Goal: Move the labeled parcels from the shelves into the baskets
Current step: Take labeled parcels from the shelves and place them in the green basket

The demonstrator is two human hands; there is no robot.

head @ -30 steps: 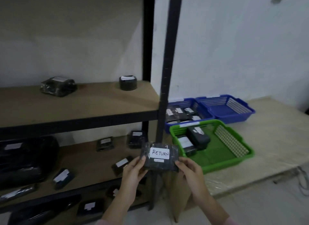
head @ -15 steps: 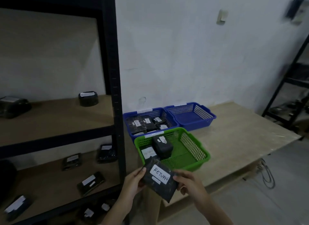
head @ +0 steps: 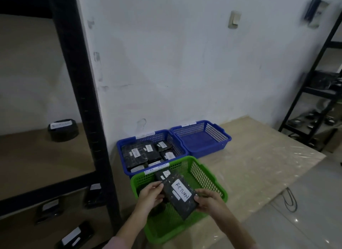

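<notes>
I hold a flat black parcel (head: 180,197) with a white label reading RETURN over the green basket (head: 209,176). My left hand (head: 150,195) grips its left edge and my right hand (head: 209,201) grips its right edge. Another black parcel (head: 162,173) lies in the green basket behind it. The left blue basket (head: 177,143) holds several labeled black parcels. The right blue basket (head: 201,137) has nothing in it. More labeled parcels sit on the shelves at left, one round (head: 63,129), others lower down (head: 76,236).
A black shelf post (head: 83,104) stands just left of the baskets. The baskets sit on a pale wooden platform (head: 259,161) against the white wall. A second black rack (head: 318,93) stands at far right. A cable (head: 288,198) hangs off the platform's front edge.
The view has swung right and closer to the baskets. Both hands have carried the RETURN parcel from in front of the shelf to above the green basket, turning it.
</notes>
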